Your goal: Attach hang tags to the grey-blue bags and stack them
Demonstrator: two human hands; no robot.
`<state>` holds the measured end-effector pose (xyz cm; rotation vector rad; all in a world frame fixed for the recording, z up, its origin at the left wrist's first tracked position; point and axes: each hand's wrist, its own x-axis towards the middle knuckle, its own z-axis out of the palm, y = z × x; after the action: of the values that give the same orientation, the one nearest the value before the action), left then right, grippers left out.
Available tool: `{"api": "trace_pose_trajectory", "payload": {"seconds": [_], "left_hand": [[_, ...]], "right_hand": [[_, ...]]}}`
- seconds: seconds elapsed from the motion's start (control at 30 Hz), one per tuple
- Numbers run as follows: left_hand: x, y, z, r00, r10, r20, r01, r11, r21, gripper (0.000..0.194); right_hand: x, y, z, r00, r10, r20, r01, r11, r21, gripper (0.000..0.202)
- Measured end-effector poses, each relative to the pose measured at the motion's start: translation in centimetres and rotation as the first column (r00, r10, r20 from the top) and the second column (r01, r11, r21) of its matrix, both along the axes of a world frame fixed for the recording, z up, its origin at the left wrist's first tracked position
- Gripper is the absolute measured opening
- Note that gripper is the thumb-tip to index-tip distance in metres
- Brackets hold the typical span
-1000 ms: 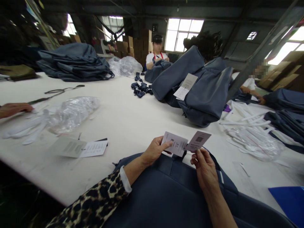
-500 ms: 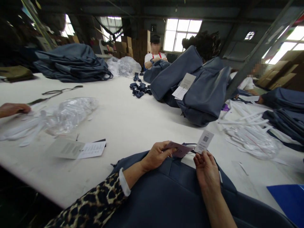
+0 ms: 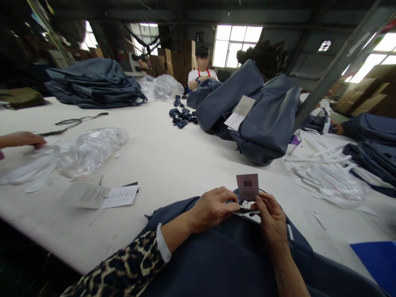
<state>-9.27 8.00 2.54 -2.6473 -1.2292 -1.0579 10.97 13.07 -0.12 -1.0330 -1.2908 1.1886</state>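
Observation:
A dark blue bag (image 3: 213, 255) lies before me at the table's near edge. Over its top, my left hand (image 3: 213, 208) pinches the edge of a flat hang tag (image 3: 246, 211), seen almost edge-on. My right hand (image 3: 272, 220) has thumb and fingers closed on the lower corner of a mauve printed hang tag (image 3: 247, 185), which stands upright facing me. A thin string shows between the tags. The bag's strap curves behind my fingers, partly hidden.
Grey and white tags (image 3: 120, 195) lie left on the white table. Beyond are crumpled plastic (image 3: 93, 148), blue bags (image 3: 266, 123), dark strap pieces (image 3: 182, 117) and white strips (image 3: 321, 148). Another person's hand (image 3: 24, 139) reaches in from the left. A blue sheet (image 3: 375, 260) lies right.
The white tag has turned out of view and a mauve tag now stands upright by my right hand. My left hand has moved slightly right and down. The other person's hand shifted right.

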Motion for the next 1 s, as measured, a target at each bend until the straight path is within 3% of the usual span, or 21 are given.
{"api": "trace_pose_trajectory", "payload": {"seconds": [0.13, 0.23, 0.33, 0.4, 0.5, 0.67, 0.73, 0.8, 0.9, 1.0], "left_hand": [[0.0, -0.4, 0.2, 0.987, 0.156, 0.041, -0.161, 0.970, 0.184, 0.012], [0.0, -0.4, 0.1, 0.976, 0.162, 0.146, -0.190, 0.960, 0.207, 0.035], [-0.1, -0.2, 0.1, 0.985, 0.066, 0.157, -0.093, 0.981, 0.171, 0.054], [-0.1, -0.1, 0.2, 0.996, -0.007, 0.088, -0.003, 0.993, 0.115, 0.046], [0.1, -0.1, 0.2, 0.995, -0.097, -0.020, 0.098, 0.994, 0.040, 0.017], [1.1, -0.6, 0.3, 0.965, -0.196, -0.173, 0.185, 0.980, -0.079, 0.022], [1.2, -0.9, 0.5, 0.970, -0.231, -0.077, 0.218, 0.965, -0.148, 0.038], [1.1, -1.2, 0.9, 0.967, -0.216, 0.137, 0.243, 0.941, -0.235, 0.052], [0.5, -1.5, 1.4, 0.893, -0.049, 0.448, 0.245, 0.888, -0.389, 0.046], [-0.1, -1.3, 1.7, 0.759, 0.112, 0.641, 0.302, 0.811, -0.500, 0.039]], "right_hand": [[1.7, 0.3, 0.6, 0.977, 0.143, 0.161, -0.159, 0.983, 0.090, 0.020], [2.6, 0.4, 0.8, 0.938, 0.232, 0.258, -0.269, 0.956, 0.117, 0.017], [2.8, 0.2, 0.9, 0.884, 0.307, 0.352, -0.366, 0.924, 0.113, 0.017], [2.7, 0.1, 1.0, 0.852, 0.343, 0.394, -0.408, 0.909, 0.089, 0.019], [2.6, 0.1, 1.4, 0.815, 0.382, 0.435, -0.441, 0.897, 0.040, 0.023], [2.5, -0.1, 1.9, 0.763, 0.434, 0.479, -0.477, 0.878, -0.037, 0.029], [2.4, -0.2, 2.0, 0.768, 0.444, 0.462, -0.468, 0.881, -0.068, 0.029], [2.1, -0.4, 1.8, 0.770, 0.461, 0.442, -0.470, 0.877, -0.096, 0.029], [1.7, -0.6, 1.3, 0.746, 0.469, 0.473, -0.491, 0.867, -0.085, 0.027], [1.3, -0.8, 0.7, 0.730, 0.416, 0.543, -0.484, 0.875, -0.019, 0.024]]}}
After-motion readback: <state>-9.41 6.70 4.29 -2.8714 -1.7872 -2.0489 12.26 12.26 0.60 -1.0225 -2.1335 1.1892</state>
